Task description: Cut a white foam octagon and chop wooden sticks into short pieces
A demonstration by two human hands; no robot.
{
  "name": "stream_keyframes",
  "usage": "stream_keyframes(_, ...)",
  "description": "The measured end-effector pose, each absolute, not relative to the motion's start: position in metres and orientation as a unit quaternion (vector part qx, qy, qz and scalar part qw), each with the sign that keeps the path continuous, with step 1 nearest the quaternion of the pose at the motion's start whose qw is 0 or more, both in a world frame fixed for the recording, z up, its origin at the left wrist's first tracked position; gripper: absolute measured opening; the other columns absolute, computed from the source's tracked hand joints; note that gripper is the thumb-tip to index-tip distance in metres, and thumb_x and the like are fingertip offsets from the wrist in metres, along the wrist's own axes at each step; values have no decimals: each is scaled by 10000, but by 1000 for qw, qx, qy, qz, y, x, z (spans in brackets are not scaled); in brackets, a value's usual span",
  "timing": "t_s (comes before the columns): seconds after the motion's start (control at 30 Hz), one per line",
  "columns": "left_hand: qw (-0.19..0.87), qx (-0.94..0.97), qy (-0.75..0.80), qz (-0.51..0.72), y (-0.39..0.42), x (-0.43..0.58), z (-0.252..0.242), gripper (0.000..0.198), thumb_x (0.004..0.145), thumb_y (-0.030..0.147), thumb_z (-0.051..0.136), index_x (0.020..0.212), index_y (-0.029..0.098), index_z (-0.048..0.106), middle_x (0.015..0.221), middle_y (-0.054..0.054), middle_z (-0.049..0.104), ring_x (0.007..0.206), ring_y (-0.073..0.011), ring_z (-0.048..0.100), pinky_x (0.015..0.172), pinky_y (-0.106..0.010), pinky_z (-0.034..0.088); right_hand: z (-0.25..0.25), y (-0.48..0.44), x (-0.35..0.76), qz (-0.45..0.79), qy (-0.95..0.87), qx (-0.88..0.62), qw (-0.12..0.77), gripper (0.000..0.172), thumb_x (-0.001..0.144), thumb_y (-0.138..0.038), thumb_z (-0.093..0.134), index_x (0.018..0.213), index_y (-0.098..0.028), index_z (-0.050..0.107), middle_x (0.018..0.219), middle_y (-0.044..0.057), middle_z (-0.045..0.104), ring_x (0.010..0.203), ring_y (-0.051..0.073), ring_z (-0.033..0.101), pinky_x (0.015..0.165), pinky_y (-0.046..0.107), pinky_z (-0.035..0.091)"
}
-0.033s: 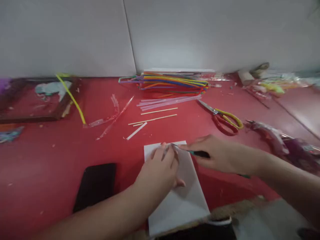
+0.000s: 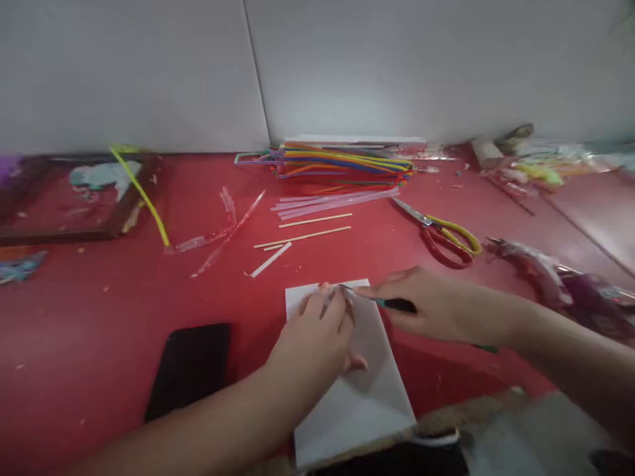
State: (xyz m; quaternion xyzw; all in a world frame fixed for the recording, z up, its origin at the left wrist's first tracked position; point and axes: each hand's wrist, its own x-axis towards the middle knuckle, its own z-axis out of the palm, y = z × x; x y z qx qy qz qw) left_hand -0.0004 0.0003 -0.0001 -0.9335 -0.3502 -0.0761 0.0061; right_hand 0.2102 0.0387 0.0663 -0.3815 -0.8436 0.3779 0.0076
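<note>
A white rectangular sheet or board point(image 2: 381, 390) lies on the red table near its front edge. My left hand point(image 2: 315, 334) presses down on its upper part, fingers spread and thumb out to the side. A small greyish piece shows between those fingers, too blurred to name. In my right hand point(image 2: 431, 307) is a craft knife point(image 2: 397, 304) with a black and green handle, its fingers closed around it. The thin blade points left and its tip touches or nearly touches the sheet's top edge, beside my left fingertips.
Beyond the sheet lie thin wooden sticks point(image 2: 302, 238), lilac strips point(image 2: 337, 204) and a bundle of coloured pipe cleaners point(image 2: 347, 162). Red-and-yellow-handled scissors point(image 2: 436, 231) rest at the right. A black phone point(image 2: 191, 367) is at the left, and a dark tray point(image 2: 64, 235) stands farther back.
</note>
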Motion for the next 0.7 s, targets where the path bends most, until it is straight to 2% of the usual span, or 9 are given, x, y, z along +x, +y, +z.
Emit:
stream_keyframes(0.2,2,-935,-351,-57,1,0,1,830,721,665,657,1243,24,593,1277,-187,612,1205,-351,546,987,-433,503,65,36,219,352,-853,-385,21,313,878,-176,529,1121,-287,693,908,-2,753,784,157,668,717,244,467)
stream_keyframes(0.4,-2,-932,-357,-58,2,2,3,819,661,650,721,1191,34,627,1247,-179,630,1183,-349,560,975,-426,511,66,34,226,336,-858,-389,16,397,836,-128,534,1156,-310,682,890,-12,755,746,154,666,657,236,461)
stream_keyframes(0.7,-7,-935,-349,-58,2,0,1,769,714,654,678,1173,38,634,1238,-178,638,1188,-364,561,963,-437,513,66,29,233,335,-856,-394,-1,308,870,-168,530,1070,-310,716,825,-15,752,708,156,664,645,248,467)
